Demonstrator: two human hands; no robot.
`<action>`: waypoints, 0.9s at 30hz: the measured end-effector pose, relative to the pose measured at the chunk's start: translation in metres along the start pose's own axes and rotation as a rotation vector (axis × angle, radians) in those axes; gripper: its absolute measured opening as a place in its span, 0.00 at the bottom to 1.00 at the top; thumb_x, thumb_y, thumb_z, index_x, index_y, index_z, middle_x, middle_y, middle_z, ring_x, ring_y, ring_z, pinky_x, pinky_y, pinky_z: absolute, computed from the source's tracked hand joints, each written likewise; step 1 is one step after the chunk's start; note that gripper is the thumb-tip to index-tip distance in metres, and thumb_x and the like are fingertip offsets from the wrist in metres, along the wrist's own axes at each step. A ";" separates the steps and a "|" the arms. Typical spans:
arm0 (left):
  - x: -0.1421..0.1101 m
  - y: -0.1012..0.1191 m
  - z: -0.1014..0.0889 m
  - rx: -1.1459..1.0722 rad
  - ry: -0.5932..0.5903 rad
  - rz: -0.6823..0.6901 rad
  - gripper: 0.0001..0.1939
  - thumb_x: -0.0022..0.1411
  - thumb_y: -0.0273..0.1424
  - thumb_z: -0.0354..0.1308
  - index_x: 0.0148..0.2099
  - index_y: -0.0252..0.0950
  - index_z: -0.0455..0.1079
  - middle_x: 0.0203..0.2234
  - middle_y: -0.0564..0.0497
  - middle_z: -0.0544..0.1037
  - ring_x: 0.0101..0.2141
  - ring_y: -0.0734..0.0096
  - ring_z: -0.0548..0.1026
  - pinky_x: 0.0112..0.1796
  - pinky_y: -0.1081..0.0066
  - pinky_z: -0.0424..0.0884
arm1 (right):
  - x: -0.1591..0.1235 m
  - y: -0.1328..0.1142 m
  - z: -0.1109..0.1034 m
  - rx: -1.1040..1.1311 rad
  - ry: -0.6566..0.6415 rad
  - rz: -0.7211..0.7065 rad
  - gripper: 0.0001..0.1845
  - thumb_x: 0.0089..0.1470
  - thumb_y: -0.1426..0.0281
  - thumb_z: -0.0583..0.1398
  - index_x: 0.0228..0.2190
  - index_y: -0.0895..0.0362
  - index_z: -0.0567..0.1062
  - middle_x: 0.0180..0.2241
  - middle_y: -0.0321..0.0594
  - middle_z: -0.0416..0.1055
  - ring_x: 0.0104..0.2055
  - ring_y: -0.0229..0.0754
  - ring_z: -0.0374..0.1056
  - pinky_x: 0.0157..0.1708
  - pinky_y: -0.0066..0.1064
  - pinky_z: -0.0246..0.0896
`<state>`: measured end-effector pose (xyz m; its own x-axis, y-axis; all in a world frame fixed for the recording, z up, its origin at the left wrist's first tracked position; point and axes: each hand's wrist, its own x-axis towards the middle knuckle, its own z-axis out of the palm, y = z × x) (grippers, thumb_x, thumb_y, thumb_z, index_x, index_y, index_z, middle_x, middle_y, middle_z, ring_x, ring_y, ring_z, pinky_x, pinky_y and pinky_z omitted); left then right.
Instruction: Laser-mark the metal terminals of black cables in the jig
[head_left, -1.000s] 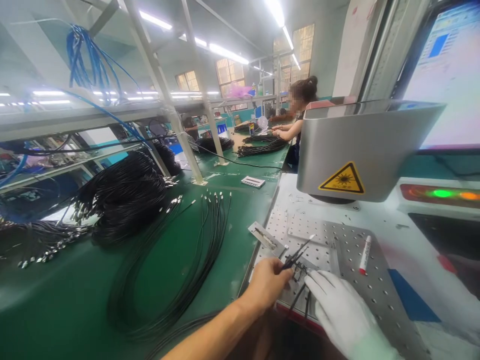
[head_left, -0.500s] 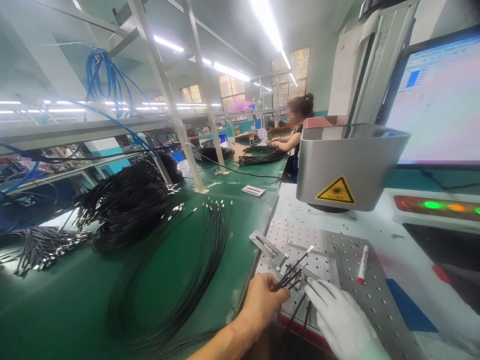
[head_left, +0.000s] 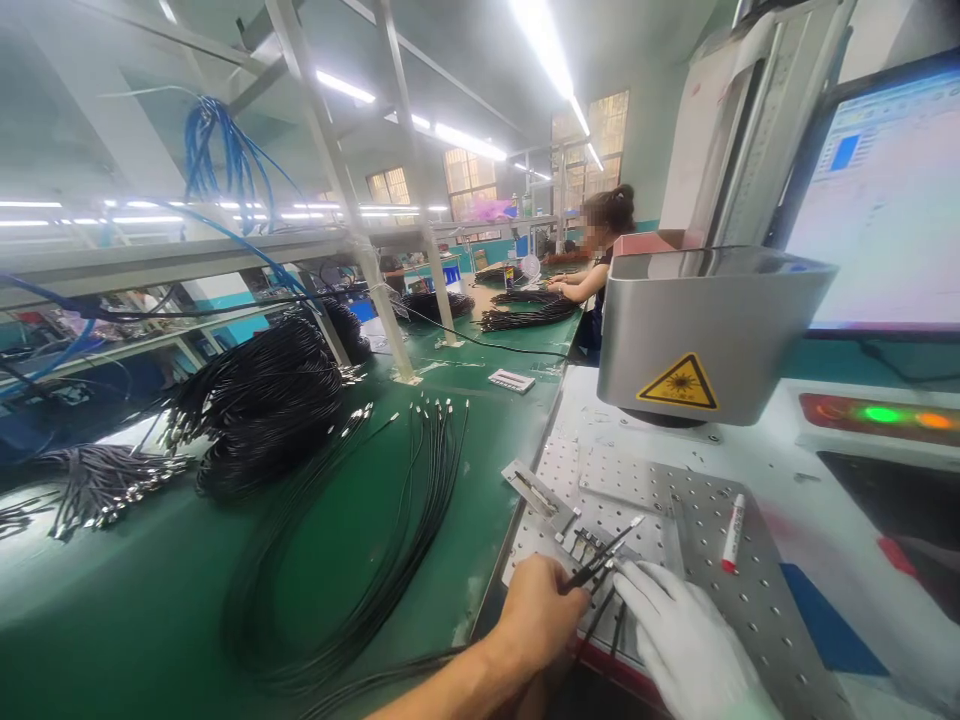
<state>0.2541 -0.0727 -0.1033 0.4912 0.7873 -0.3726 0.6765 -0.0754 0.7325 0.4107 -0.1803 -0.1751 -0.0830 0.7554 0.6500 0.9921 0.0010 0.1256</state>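
My bare left hand (head_left: 541,605) is closed around several black cables (head_left: 592,568) with metal connector ends, pointing up and right. My right hand (head_left: 675,625), in a white glove, has its fingers bent and close together, with the tips at a black cable beside the left hand. Its exact grip is partly hidden. Beneath the hands, a slotted metal fixture (head_left: 583,543) sits on the perforated metal plate (head_left: 637,478). More black cables hang over the near edge between my hands.
A grey machine head (head_left: 705,320) with a laser warning sign overhangs the plate. A red-capped marker (head_left: 733,533) lies to the right. Loose cables (head_left: 431,500) and large cable bundles (head_left: 259,400) cover parts of the green table (head_left: 322,560). A co-worker (head_left: 600,260) sits farther back.
My left hand has drawn slightly down and right with the cables, whose ends now lie closer together. More of the slotted fixture shows. My right hand stays nearly in place; the view has shifted slightly.
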 end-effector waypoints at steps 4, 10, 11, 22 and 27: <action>-0.002 0.003 -0.001 0.037 0.019 0.019 0.13 0.50 0.26 0.56 0.17 0.38 0.58 0.10 0.58 0.62 0.19 0.72 0.63 0.23 0.72 0.52 | 0.006 0.003 -0.003 0.032 0.014 -0.060 0.20 0.52 0.76 0.51 0.43 0.54 0.75 0.44 0.36 0.74 0.46 0.41 0.65 0.44 0.32 0.56; -0.002 0.000 0.000 0.032 0.025 0.031 0.12 0.50 0.27 0.56 0.18 0.39 0.58 0.10 0.57 0.63 0.21 0.71 0.66 0.24 0.73 0.54 | 0.012 -0.003 0.007 0.088 0.037 0.076 0.25 0.42 0.82 0.51 0.40 0.54 0.76 0.39 0.37 0.75 0.40 0.42 0.65 0.37 0.34 0.56; -0.002 -0.001 0.000 0.018 0.004 0.025 0.12 0.51 0.27 0.56 0.19 0.39 0.58 0.10 0.57 0.63 0.21 0.71 0.65 0.24 0.73 0.54 | 0.012 -0.004 0.009 0.082 0.034 0.072 0.24 0.41 0.82 0.52 0.39 0.53 0.76 0.38 0.37 0.75 0.39 0.42 0.65 0.36 0.34 0.55; 0.009 -0.009 -0.012 -0.135 -0.007 0.047 0.09 0.52 0.29 0.56 0.22 0.36 0.60 0.16 0.58 0.62 0.22 0.76 0.60 0.25 0.74 0.54 | 0.014 -0.006 0.012 0.133 0.010 0.112 0.26 0.40 0.85 0.52 0.38 0.51 0.76 0.39 0.34 0.75 0.43 0.41 0.64 0.36 0.32 0.53; 0.006 -0.002 -0.015 -0.084 0.070 0.038 0.13 0.47 0.25 0.57 0.19 0.37 0.54 0.15 0.60 0.53 0.22 0.78 0.53 0.23 0.73 0.48 | 0.012 -0.004 0.017 0.147 0.075 0.093 0.26 0.40 0.83 0.53 0.39 0.50 0.75 0.39 0.32 0.75 0.42 0.40 0.64 0.35 0.32 0.52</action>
<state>0.2471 -0.0590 -0.0988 0.4745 0.8258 -0.3048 0.6084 -0.0575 0.7915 0.4077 -0.1602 -0.1810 0.0085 0.7060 0.7082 0.9984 0.0334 -0.0453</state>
